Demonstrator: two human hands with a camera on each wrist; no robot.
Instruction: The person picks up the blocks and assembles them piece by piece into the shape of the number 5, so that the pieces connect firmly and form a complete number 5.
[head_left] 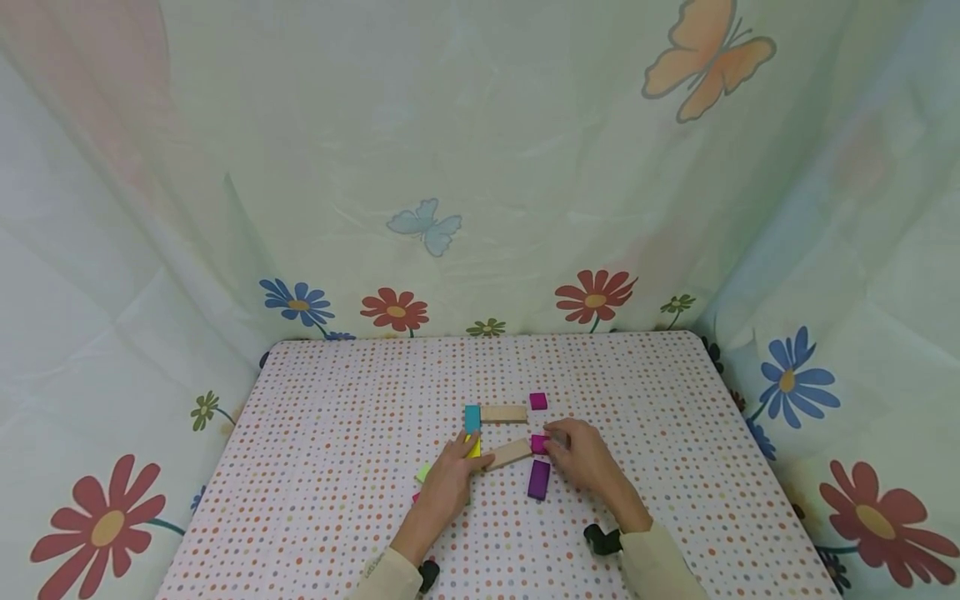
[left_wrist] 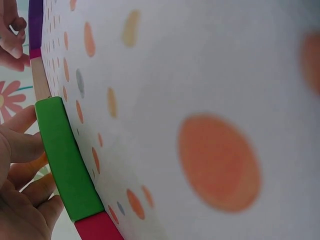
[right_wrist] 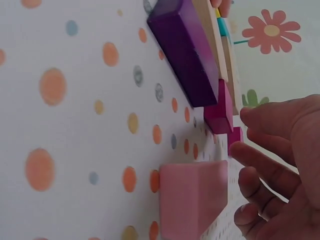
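Observation:
In the head view, my left hand (head_left: 447,477) reaches over the yellow block (head_left: 474,448), with its thumb at the near end of a slanted wooden block (head_left: 508,453). The left wrist view shows that hand's fingers loosely bent behind a green block (left_wrist: 70,160), which meets a red-pink block (left_wrist: 99,229). My right hand (head_left: 585,457) is beside a magenta block (head_left: 539,444) at the slanted block's other end. In the right wrist view its fingers (right_wrist: 272,167) are spread, fingertips close to the magenta block, with nothing pinched. A purple block (head_left: 538,480) lies just nearer.
A teal block (head_left: 472,417) and a second wooden block (head_left: 504,414) form the far side, with another magenta block (head_left: 538,402) to their right. A pale pink block (right_wrist: 192,197) sits below the right hand. All lie on a dotted tablecloth (head_left: 337,417), curtains around it.

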